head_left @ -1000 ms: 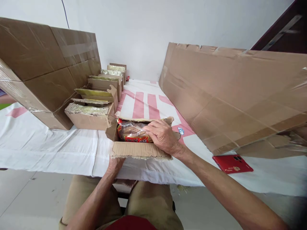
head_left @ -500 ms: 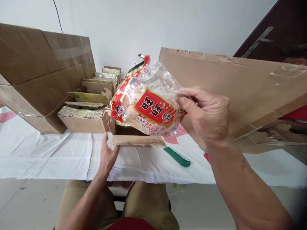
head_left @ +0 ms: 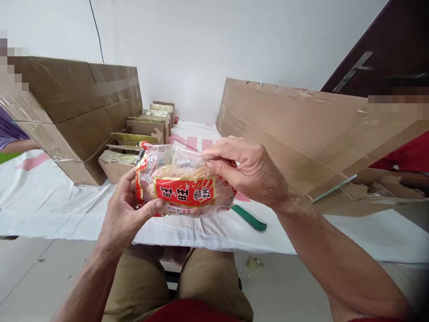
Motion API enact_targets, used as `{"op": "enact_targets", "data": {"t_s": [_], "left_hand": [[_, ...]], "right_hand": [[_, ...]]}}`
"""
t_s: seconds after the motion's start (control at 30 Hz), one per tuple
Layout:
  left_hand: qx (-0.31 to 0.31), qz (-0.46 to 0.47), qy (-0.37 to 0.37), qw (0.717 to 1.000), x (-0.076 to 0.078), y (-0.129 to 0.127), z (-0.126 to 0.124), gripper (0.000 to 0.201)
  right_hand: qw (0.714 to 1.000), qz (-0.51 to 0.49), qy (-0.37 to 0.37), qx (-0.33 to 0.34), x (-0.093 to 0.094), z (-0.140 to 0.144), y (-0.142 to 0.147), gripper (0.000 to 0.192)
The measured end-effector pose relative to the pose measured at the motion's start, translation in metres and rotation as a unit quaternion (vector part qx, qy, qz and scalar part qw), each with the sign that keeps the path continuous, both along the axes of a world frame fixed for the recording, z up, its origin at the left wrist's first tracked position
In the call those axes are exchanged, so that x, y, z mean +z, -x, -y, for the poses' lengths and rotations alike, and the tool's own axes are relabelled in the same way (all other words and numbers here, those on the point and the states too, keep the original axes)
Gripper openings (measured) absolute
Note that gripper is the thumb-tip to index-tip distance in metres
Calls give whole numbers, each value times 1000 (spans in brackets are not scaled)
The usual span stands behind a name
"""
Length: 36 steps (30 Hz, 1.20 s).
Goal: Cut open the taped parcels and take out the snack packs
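Note:
A clear plastic bag of rice crackers (head_left: pixel 184 192) with a red label and red-and-gold ends is held level over the near part of the table. My left hand (head_left: pixel 129 208) grips its left end, thumb across the front. At the upper right edge, my right hand (head_left: pixel 248 172) pinches the plastic between thumb and fingers. The round crackers show through the film. Just right of the bag lies a green knife handle (head_left: pixel 250 218); its blade is out of sight. Whatever sits directly behind the bag is hidden.
Small open-topped cardboard boxes (head_left: pixel 117 165) stand in a row at the left. Large cardboard sheets rise beside them (head_left: pixel 73 94) and at the right (head_left: pixel 284 134). White cloth (head_left: pixel 281 237) covers the table. Other people's arms show at both sides, behind the cardboard.
The bag has come down and nearer, turning from tilted to level. My left hand has left the small cardboard box and taken the bag's left end. My right hand keeps its hold.

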State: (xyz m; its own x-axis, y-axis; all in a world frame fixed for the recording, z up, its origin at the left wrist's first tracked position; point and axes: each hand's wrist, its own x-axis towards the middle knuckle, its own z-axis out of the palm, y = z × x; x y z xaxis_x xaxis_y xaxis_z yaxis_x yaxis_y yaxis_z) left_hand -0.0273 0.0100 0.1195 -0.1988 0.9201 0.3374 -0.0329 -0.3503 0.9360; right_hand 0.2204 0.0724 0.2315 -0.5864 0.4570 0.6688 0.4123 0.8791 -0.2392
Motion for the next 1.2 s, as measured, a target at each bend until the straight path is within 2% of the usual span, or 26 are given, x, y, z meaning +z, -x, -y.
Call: {"op": "enact_targets", "data": {"t_s": [0.07,0.13,0.2,0.27,0.33,0.4,0.47,0.5,0.57,0.7,0.8,0.9,1.0,1.07,1.1,1.2], "left_hand": [[3,39,5,999,-3,-1,3,80],[6,79,3,997,-7,0,6,77],[14,118,0,993,-9,3,8,77],[27,152,-3,988,-9,8,8,77],[36,177,-2,984,-9,12,6,78],[40,192,-3,981,-7,13,2,77],[39,192,-10,981,-3,8,-3,73],[34,185,-20,982,0,3,-7,70],[13,162,-54,985,11,-9,-14,67],[-73,109,-111,985,45,-29,-30,73],[-147,70,-140,977,72,-27,-37,76],[-164,28,-159,973,93,-7,-36,73],[-124,-19,-154,980,97,32,-22,58],[-81,-42,-140,986,87,68,-7,47],[-60,-54,-121,989,77,87,1,48],[43,-67,-24,997,31,143,26,52]], "right_hand": [[999,8,-32,3,3,5,1,20],[999,-21,-44,-10,3,8,-4,22],[996,-80,-12,-37,-4,10,-13,44],[985,-144,79,-58,-19,10,-20,67],[958,-183,216,-45,-40,9,-23,83],[915,-203,349,8,-59,9,-20,89],[877,-224,420,65,-68,11,-17,81],[870,-237,425,84,-68,13,-17,76],[877,-262,393,92,-62,18,-21,70],[892,-339,299,8,-43,22,-41,52],[886,-405,226,7,-36,19,-45,41],[887,-422,186,37,-33,19,-28,41],[887,-409,200,81,-38,30,10,45],[885,-390,232,110,-49,41,43,43],[885,-377,246,119,-59,47,60,43],[891,-328,279,142,-105,56,110,53]]}}
